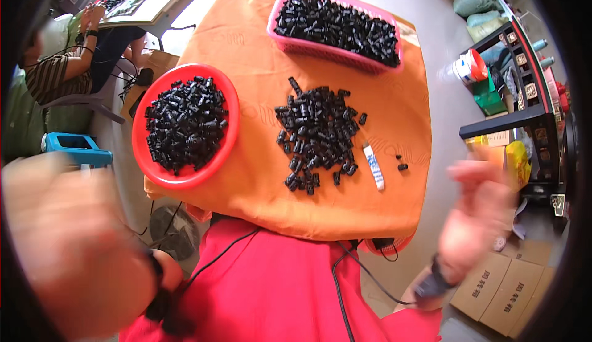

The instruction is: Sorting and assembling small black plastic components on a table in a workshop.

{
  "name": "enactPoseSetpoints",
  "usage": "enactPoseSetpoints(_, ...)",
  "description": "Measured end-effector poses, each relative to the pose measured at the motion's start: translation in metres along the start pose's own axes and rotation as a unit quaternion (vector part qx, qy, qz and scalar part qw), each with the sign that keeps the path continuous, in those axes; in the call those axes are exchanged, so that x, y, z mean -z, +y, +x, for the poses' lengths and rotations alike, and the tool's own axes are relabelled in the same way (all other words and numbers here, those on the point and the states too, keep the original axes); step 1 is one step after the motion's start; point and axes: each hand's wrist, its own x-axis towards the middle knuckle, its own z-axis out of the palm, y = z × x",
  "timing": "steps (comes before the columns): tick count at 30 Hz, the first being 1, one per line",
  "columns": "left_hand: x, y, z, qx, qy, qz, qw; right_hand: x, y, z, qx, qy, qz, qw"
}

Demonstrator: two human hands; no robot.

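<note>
Both hands are raised off the table's sides and smeared by motion. My left hand [74,231] is at the lower left, nearest to a round red basin [230,126] full of small black plastic parts [185,123]. My right hand [478,212] is past the table's right edge, and its fingers are too blurred to read. Between them, a loose pile of the same black parts [317,132] lies on the orange cloth [376,212]. A white tube with blue print [373,168] lies right of the pile. Two small black pieces [402,167] sit apart near the right edge.
A pink plastic basket [370,65] heaped with black parts stands at the table's far side. Black cables [216,259] hang over my lap. At left another person [68,71] sits by a white table; a blue stool [77,149] is nearby. Cardboard boxes [502,289] lie at lower right.
</note>
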Motion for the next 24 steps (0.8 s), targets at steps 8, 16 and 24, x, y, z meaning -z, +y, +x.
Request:
enactPoseSetpoints(8,-0.025,-0.128,-0.008,0.123,-0.051,0.316,0.939,-0.021,0.129,-0.051,0.065,-0.148,-0.512,0.844)
enactPoseSetpoints(16,-0.069,-0.15,0.018,0.027,-0.074,0.448,0.891,-0.029,0.141,-0.05,-0.032,-0.122,-0.478,0.869)
enactPoseSetpoints(24,-0.075,-0.171,0.035,0.024,-0.084,0.519,0.851,-0.025,0.129,-0.041,-0.1,-0.117,-0.374,0.915)
